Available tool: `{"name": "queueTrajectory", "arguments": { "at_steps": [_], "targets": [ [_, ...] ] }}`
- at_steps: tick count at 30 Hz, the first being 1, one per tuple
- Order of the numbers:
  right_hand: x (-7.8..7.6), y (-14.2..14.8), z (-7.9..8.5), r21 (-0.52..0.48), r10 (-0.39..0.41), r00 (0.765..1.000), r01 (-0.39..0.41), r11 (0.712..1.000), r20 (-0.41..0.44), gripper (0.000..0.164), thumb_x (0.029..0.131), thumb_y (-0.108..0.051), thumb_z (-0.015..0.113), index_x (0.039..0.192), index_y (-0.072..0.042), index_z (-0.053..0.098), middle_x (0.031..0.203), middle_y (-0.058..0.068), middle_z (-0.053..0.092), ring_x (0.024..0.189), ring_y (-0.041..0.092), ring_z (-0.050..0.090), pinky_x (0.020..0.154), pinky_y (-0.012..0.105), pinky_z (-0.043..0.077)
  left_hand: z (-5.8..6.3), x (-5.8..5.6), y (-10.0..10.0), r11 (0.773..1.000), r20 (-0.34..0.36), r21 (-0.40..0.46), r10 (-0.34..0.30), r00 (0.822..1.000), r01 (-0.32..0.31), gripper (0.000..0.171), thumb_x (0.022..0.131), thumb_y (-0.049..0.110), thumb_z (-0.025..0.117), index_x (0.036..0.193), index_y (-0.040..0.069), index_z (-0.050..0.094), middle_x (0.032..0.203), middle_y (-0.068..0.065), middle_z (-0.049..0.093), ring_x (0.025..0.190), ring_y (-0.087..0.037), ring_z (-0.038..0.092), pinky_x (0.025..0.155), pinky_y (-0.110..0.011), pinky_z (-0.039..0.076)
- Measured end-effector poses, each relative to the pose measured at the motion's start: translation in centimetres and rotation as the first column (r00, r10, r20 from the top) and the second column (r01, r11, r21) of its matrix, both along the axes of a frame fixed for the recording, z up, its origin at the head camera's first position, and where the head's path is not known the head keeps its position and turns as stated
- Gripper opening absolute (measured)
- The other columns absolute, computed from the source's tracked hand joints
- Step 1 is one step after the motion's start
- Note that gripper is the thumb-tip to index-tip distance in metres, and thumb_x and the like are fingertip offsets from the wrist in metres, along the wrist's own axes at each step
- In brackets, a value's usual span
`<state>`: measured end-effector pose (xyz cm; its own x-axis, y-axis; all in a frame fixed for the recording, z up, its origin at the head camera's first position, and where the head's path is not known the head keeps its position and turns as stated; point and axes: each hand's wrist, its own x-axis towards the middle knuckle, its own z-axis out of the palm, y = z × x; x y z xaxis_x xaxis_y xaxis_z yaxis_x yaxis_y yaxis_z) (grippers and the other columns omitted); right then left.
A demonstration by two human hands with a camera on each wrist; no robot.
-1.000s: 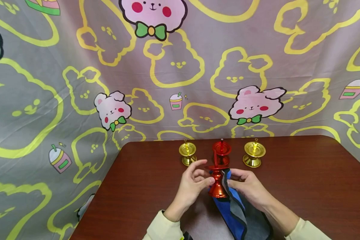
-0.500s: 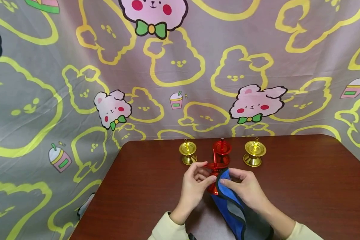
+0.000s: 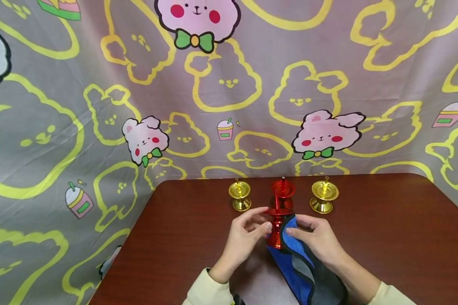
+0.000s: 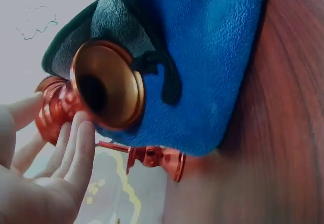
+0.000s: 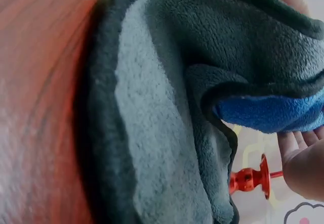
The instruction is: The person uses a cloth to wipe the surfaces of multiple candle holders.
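Note:
My left hand [image 3: 242, 241] grips a shiny red candlestick [image 3: 276, 239] by its stem, off the table and nearly upright in the head view. Its hollow foot [image 4: 111, 90] faces the left wrist camera. A blue and grey cloth with dark edging [image 3: 294, 279] is pinched between the thumb and fingers of my right hand [image 3: 322, 243]. The cloth's upper part lies against the candlestick's right side, and the rest hangs down toward the table. In the right wrist view the grey side of the cloth [image 5: 157, 113] covers most of the scene.
Behind the hands stand a gold candlestick [image 3: 239, 190], a second red candlestick [image 3: 283, 188] partly hidden by the held one, and another gold candlestick [image 3: 324, 192]. They stand near the back edge of the brown table [image 3: 385, 220]. A patterned curtain [image 3: 252, 93] hangs behind.
The right hand has brought the cloth's blue side round onto the candlestick, where a grey fold showed before. The candlestick has shifted slightly left and back again; the left hand keeps its hold.

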<state>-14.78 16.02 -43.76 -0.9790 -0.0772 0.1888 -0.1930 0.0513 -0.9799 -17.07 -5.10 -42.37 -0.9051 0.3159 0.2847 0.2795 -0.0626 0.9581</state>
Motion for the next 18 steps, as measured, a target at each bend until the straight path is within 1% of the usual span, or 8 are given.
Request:
{"name": "queueTrajectory", "arguments": {
  "at_steps": [1,5,8,10,14,16,18],
  "targets": [
    [0.0,0.0,-0.1,-0.005,-0.005,1.000,0.005,1.000,0.003,0.035,0.087,-0.004,0.076,0.118,0.011,0.067,0.103,0.017,0.073,0.088,0.016,0.071,0.075,0.028,0.057,-0.1,0.0,0.1,1.000,0.013,0.008,0.001,1.000,-0.001,0.040,0.090,0.001,0.074,0.129,0.003,0.064,0.102,-0.022,0.067,0.083,-0.030,0.070,0.074,-0.039,0.059],
    [0.1,-0.3,-0.1,0.026,-0.045,0.999,0.045,0.999,0.010,0.037,0.085,-0.006,0.079,0.117,0.008,0.069,0.104,0.015,0.074,0.089,0.015,0.071,0.075,0.028,0.057,-0.5,0.0,0.8,0.999,0.036,0.016,0.034,0.999,-0.034,0.041,0.086,0.000,0.077,0.122,-0.001,0.058,0.106,-0.021,0.066,0.091,-0.021,0.068,0.077,-0.027,0.055],
    [0.2,-0.4,0.1,0.063,-0.067,0.998,0.066,0.996,-0.001,0.038,0.083,-0.007,0.082,0.117,0.006,0.070,0.104,0.014,0.074,0.090,0.014,0.071,0.074,0.028,0.057,-0.7,0.0,1.1,0.998,0.038,0.017,0.052,0.998,-0.053,0.044,0.083,-0.003,0.078,0.118,-0.002,0.051,0.104,-0.023,0.068,0.093,-0.021,0.067,0.081,-0.025,0.053],
    [0.3,-0.3,0.2,0.081,-0.061,0.998,0.063,0.995,-0.017,0.038,0.083,-0.007,0.082,0.117,0.004,0.071,0.105,0.013,0.074,0.090,0.014,0.071,0.074,0.028,0.057,-0.6,0.0,1.0,0.998,0.045,0.027,0.051,0.998,-0.052,0.046,0.083,-0.004,0.078,0.118,-0.004,0.048,0.103,-0.023,0.069,0.092,-0.021,0.068,0.081,-0.026,0.053],
    [0.5,0.3,0.4,0.091,-0.027,0.998,0.032,0.995,-0.050,0.038,0.084,-0.007,0.081,0.118,0.003,0.070,0.104,0.012,0.074,0.089,0.014,0.071,0.072,0.029,0.057,-0.8,-0.3,0.1,0.998,0.058,0.031,0.059,0.997,-0.061,0.054,0.082,-0.004,0.079,0.125,-0.004,0.046,0.108,-0.022,0.070,0.092,-0.022,0.069,0.081,-0.028,0.054],
    [0.6,0.9,0.5,0.086,-0.012,0.998,0.017,0.996,-0.063,0.037,0.084,-0.006,0.080,0.118,0.004,0.070,0.103,0.012,0.075,0.087,0.015,0.071,0.070,0.030,0.058,-1.0,-0.7,-0.9,0.996,0.050,0.021,0.091,0.995,-0.092,0.058,0.081,-0.005,0.079,0.128,-0.003,0.045,0.110,-0.021,0.069,0.094,-0.025,0.069,0.082,-0.029,0.054],
    [0.8,1.5,0.6,0.078,-0.011,0.997,0.016,0.997,-0.072,0.037,0.084,-0.005,0.080,0.119,0.005,0.069,0.101,0.011,0.075,0.085,0.015,0.071,0.067,0.031,0.058,-1.3,-1.3,-2.2,0.989,0.033,-0.002,0.145,0.989,-0.145,0.062,0.079,-0.007,0.080,0.131,0.000,0.046,0.111,-0.021,0.068,0.096,-0.028,0.068,0.082,-0.030,0.054]
  ]
}}
